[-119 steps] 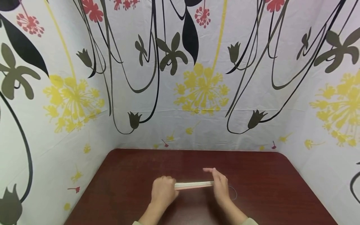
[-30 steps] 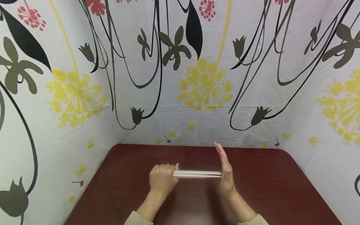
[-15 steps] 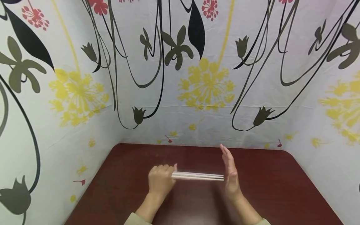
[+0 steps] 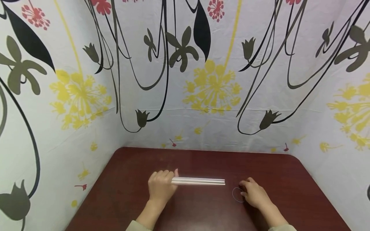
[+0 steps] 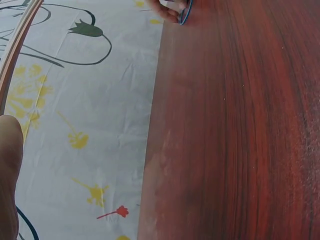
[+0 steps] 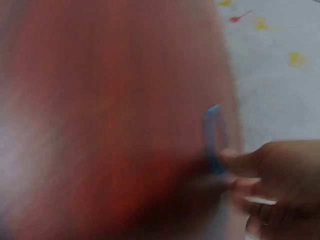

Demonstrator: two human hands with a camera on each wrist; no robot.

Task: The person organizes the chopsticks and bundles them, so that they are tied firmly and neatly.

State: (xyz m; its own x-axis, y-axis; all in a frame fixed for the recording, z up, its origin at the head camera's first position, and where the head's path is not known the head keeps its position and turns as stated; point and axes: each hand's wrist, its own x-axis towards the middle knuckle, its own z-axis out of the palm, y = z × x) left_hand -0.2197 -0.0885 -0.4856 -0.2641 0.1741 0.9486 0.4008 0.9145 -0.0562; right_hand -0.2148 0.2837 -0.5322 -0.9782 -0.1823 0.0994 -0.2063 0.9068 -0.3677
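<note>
In the head view my left hand grips one end of a bundle of pale chopsticks. The bundle points right, raised above the table, with its free ends roughly level. Part of the chopsticks also shows at the upper left of the left wrist view, above my thumb. To the right of those ends, my right hand pinches a thin blue rubber band between thumb and fingers. The right wrist view is blurred, but the rubber band stands up at the fingertips there.
A dark red-brown table with rounded far corners lies beneath both hands. White cloth printed with flowers hangs along its back and sides. A dark blue curved strand shows at the lower left of the left wrist view; what it is I cannot tell.
My right palm, flat against the chopsticks' ends a second ago, has moved off to the right and now pinches the rubber band. My left hand has shifted slightly left with the chopsticks.
</note>
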